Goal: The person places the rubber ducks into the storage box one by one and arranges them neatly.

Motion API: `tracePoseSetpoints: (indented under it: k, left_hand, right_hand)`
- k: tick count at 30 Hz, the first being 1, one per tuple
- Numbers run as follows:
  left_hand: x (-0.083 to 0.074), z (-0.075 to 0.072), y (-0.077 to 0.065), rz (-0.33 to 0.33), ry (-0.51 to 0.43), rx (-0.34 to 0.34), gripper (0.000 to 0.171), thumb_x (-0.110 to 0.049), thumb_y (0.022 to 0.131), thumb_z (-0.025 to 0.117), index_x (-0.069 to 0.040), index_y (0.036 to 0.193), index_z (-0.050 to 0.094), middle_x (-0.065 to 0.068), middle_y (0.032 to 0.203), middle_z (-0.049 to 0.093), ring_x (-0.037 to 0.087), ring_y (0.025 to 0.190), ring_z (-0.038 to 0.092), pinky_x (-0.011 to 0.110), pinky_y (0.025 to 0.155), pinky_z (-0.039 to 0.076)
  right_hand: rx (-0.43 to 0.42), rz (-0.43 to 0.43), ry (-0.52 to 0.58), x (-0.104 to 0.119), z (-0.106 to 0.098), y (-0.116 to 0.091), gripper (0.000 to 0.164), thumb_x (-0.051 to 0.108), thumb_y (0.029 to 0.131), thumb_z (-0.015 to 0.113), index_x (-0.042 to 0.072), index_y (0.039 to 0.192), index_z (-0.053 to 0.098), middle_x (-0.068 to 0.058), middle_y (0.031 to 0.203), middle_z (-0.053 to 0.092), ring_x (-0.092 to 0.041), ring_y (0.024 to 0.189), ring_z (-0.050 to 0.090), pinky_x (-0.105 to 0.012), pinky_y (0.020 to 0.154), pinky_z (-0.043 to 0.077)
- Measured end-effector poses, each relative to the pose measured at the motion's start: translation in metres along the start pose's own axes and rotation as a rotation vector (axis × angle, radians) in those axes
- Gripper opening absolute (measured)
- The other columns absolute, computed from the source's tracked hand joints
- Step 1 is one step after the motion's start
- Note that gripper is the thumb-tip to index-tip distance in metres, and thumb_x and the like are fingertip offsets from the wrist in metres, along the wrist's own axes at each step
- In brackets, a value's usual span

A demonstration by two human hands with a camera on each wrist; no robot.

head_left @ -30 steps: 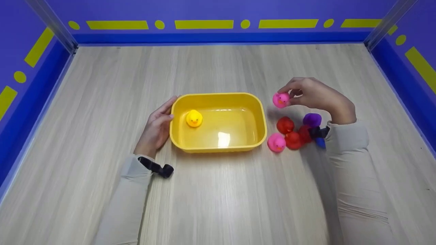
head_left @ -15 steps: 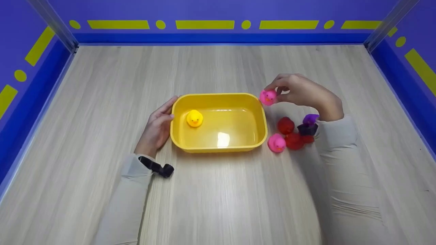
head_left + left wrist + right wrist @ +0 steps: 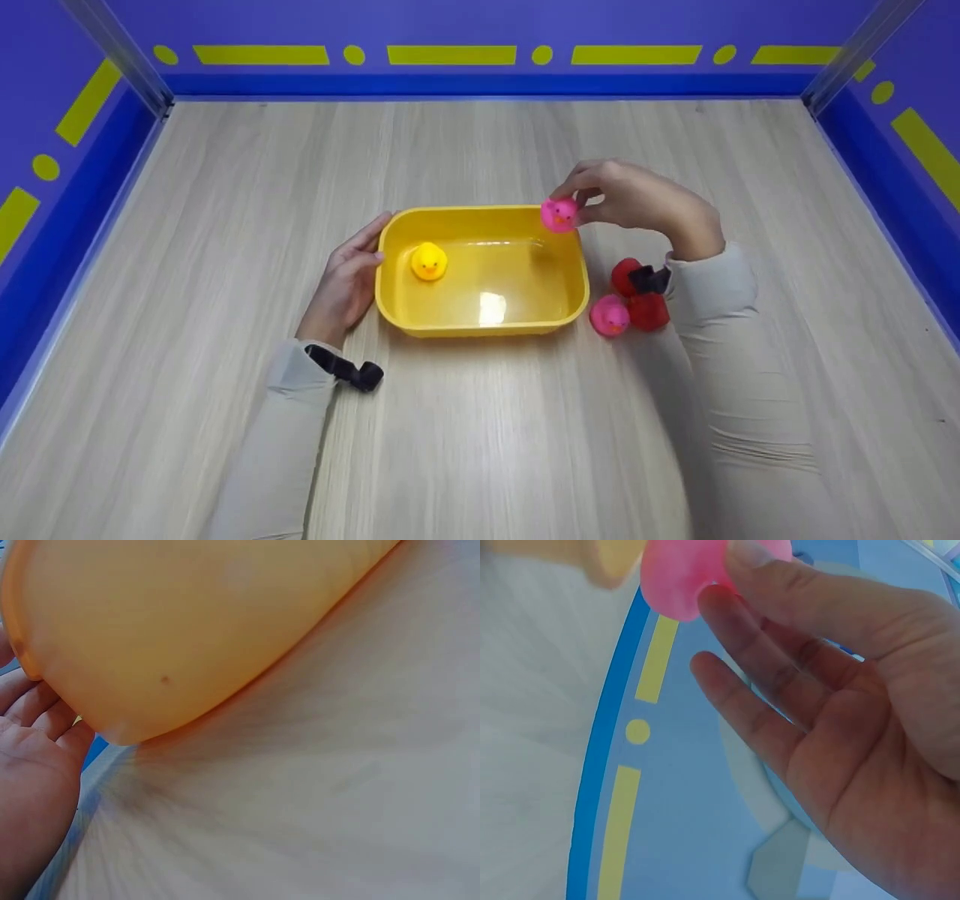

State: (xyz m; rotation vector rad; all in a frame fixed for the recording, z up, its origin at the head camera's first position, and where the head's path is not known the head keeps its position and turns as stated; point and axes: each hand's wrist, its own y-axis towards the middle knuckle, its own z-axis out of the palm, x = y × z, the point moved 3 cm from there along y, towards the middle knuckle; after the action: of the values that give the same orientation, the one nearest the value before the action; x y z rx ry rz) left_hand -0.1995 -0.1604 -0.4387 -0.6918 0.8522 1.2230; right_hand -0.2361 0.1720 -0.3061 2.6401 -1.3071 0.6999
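In the head view, your right hand (image 3: 634, 199) pinches a pink duck (image 3: 558, 216) at the far right corner of the yellow tub (image 3: 450, 330). From overhead I can't judge whether the duck clears the rim or brushes it. If it is low, the lip could knock it from your fingertips onto the tabletop (image 3: 480, 435). Your left hand (image 3: 346, 285) lies along the tub's left end, fingers extended rather than clenched. A yellow duck (image 3: 428, 262) sits inside, toward that end; a duck dropped from high up might bounce or roll into it. Beside the tub's right end lie a second pink duck (image 3: 610, 316) and red toys (image 3: 648, 312), with your wrist camera (image 3: 649, 280) above them; dip that wrist and the mount could scatter them.

In the left wrist view, your fingers touch the tub's outer wall without wrapping round it. That should steady it, but a shove from the other side could make the tub slide or turn.

In the right wrist view, your thumb (image 3: 817, 604) presses the pink duck near its edge while your lower fingers stay off it. With so few contacts, a smooth, rounded body could twist or squirt free if you squeeze harder.
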Motion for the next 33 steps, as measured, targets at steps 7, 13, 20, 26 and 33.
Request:
tracePoseSetpoints:
  k: [7,13,20,26,33]
  left_hand:
    - [-0.001,0.0,0.001,0.003,0.0,0.008,0.061,0.01,0.088,0.036,0.004,0.148,0.026,0.015,0.158,0.026,0.022,0.146,0.026,0.031,0.118,0.027]
    - [0.0,0.0,0.001,0.006,0.001,0.021,0.061,0.009,0.089,0.037,0.004,0.148,0.026,0.014,0.158,0.027,0.021,0.146,0.026,0.032,0.119,0.026]
    - [0.001,0.001,0.002,-0.003,-0.012,0.019,0.06,0.009,0.089,0.038,0.003,0.148,0.028,0.014,0.157,0.028,0.02,0.145,0.028,0.03,0.118,0.027]
    - [0.0,0.0,0.0,0.001,-0.014,0.014,0.06,0.009,0.089,0.038,0.003,0.148,0.029,0.014,0.157,0.029,0.021,0.145,0.029,0.031,0.118,0.027]
    - [0.001,-0.001,0.0,0.008,-0.005,0.009,0.06,0.01,0.089,0.038,0.004,0.148,0.029,0.015,0.156,0.029,0.021,0.145,0.029,0.031,0.119,0.026]
  right_hand:
    - [0.048,-0.014,0.007,0.012,0.004,0.015,0.03,0.003,0.083,0.071,0.01,0.113,0.071,-0.006,0.109,0.067,-0.022,0.101,0.063,-0.038,0.088,0.057]
    - [0.085,0.013,0.012,0.02,0.011,0.027,0.031,0.004,0.084,0.071,0.012,0.114,0.071,-0.004,0.109,0.067,-0.021,0.099,0.062,-0.036,0.089,0.057]
    - [0.108,0.001,0.01,0.027,0.02,0.041,0.032,0.005,0.084,0.071,0.013,0.114,0.071,-0.004,0.108,0.068,-0.021,0.095,0.061,-0.035,0.088,0.057]
    - [0.13,0.011,0.003,0.032,0.029,0.05,0.032,0.005,0.083,0.072,0.013,0.114,0.072,-0.004,0.109,0.068,-0.021,0.094,0.06,-0.034,0.087,0.057]
    - [0.159,0.004,0.007,0.037,0.038,0.06,0.033,0.0,0.082,0.072,0.011,0.113,0.072,-0.006,0.108,0.068,-0.022,0.094,0.061,-0.032,0.087,0.058]
